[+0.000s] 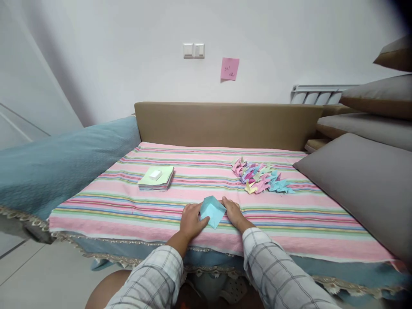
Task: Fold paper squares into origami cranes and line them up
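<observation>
While both hands press down near the front edge of the striped cloth (289,240), a folded blue paper (213,210) sits between them. Left hand (191,221) pinches its left corner, fingers curled over the edge; right hand (234,213) holds the right side, fingertips on the paper. Further back on the left lies a paper stack (156,177); back right, a heap of coloured paper cranes (260,175) beside a grey cushion (360,184).

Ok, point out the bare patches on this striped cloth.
Bare: between the paper stack and the folded cranes; and the striped cloth right of the right hand. Crowded: the blue paper between the hands, left hand.
</observation>
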Tool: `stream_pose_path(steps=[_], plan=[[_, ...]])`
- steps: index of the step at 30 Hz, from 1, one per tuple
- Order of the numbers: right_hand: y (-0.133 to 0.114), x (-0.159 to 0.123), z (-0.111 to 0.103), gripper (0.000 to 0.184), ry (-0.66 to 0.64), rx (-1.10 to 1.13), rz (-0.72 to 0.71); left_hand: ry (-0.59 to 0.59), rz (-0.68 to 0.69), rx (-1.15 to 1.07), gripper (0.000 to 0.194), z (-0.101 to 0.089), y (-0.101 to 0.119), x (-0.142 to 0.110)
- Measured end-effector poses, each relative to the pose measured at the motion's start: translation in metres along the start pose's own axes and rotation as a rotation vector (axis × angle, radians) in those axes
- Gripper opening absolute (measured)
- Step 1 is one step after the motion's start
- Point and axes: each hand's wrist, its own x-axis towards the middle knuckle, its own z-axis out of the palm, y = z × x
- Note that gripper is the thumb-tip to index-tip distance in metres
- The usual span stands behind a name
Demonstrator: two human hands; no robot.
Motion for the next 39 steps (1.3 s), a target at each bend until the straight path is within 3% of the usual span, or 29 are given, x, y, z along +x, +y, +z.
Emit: stream_pose_path(steps=[4,8,13,25,35,39], plan=[[0.008,-0.003,0.007,0.047,0.034,-0.175,-0.044,0.013,0.015,0.004,0.055,0.002,-0.002,0.0],[0.006,-0.007,0.006,0.04,0.006,-0.193,-0.098,0.019,0.018,-0.009,0.057,0.002,-0.002,-0.001],[-0.005,-0.009,0.002,0.025,-0.019,-0.184,-0.051,0.014,0.031,-0.026,0.05,0.0,0.001,-0.002],[0.001,-0.013,0.006,0.023,0.15,-0.077,-0.066,-0.063,0.109,0.056,0.046,-0.007,0.008,-0.003],[0.014,-0.015,0.005,0.028,0.252,0.207,-0.158,-0.087,0.154,0.141,0.047,-0.003,0.007,-0.005],[0.009,-0.016,0.004,0.024,0.242,0.146,-0.2,-0.101,0.15,0.155,0.047,-0.003,0.006,-0.004]])
